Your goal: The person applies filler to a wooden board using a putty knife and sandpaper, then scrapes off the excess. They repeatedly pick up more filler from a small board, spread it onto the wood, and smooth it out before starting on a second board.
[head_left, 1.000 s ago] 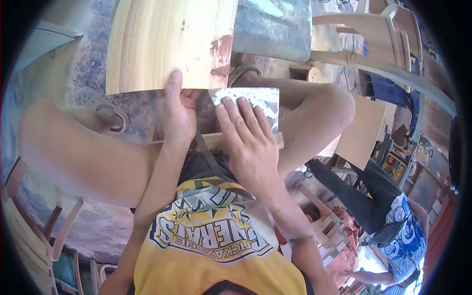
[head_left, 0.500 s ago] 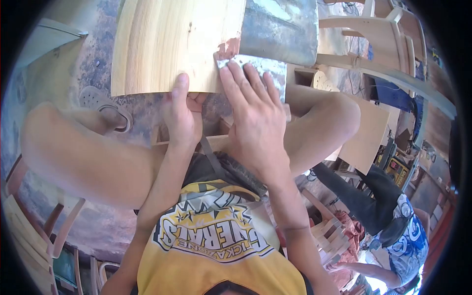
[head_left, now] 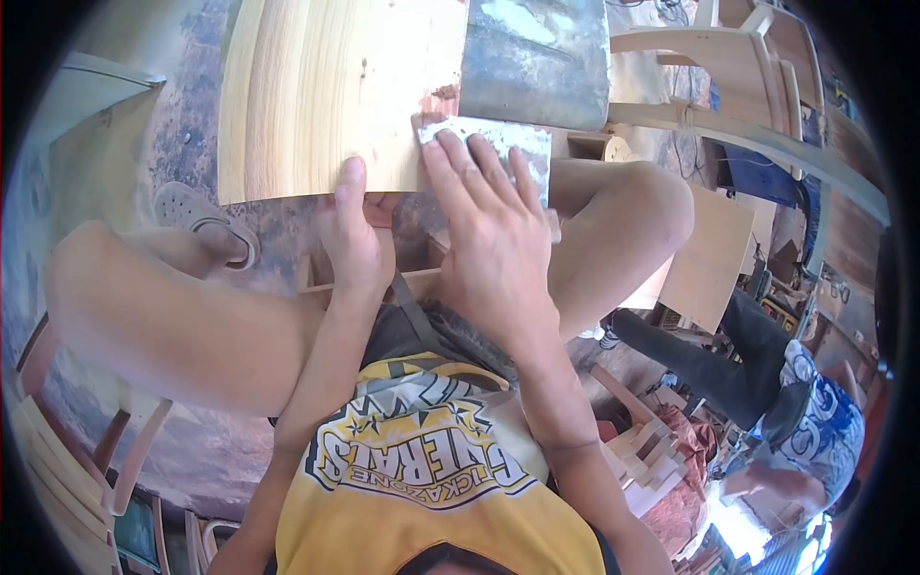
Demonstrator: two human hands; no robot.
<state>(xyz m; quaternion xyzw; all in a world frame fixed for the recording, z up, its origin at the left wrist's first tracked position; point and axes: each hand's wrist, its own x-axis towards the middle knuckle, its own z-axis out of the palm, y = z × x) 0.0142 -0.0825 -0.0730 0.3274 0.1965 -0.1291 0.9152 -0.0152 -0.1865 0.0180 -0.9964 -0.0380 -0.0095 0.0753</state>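
A pale wooden panel [head_left: 307, 105] extends up from the middle of the view, with a reddish-brown smear [head_left: 441, 99] near its right edge. My left hand [head_left: 359, 225] grips the panel's near edge, thumb on top and fingers curled beneath. A flat metal scraper [head_left: 535, 153], spotted with white, lies over the panel's right corner. My right hand [head_left: 494, 220] presses on it from above, fingers stretched along it; its thumb is hidden. Beyond the scraper is a worn grey surface [head_left: 537, 72] beside the panel.
My bent knees flank a wooden box frame [head_left: 321, 273]. Wooden chair parts [head_left: 709, 48] stand at the upper right, near a long pale beam [head_left: 747, 129]. A co-worker [head_left: 810, 422] is at the lower right, by stacked wood pieces [head_left: 652, 455].
My right hand and the scraper have shifted slightly towards me, and the reddish smear looks smaller. The panel's near edge sits slightly lower. The co-worker has moved right.
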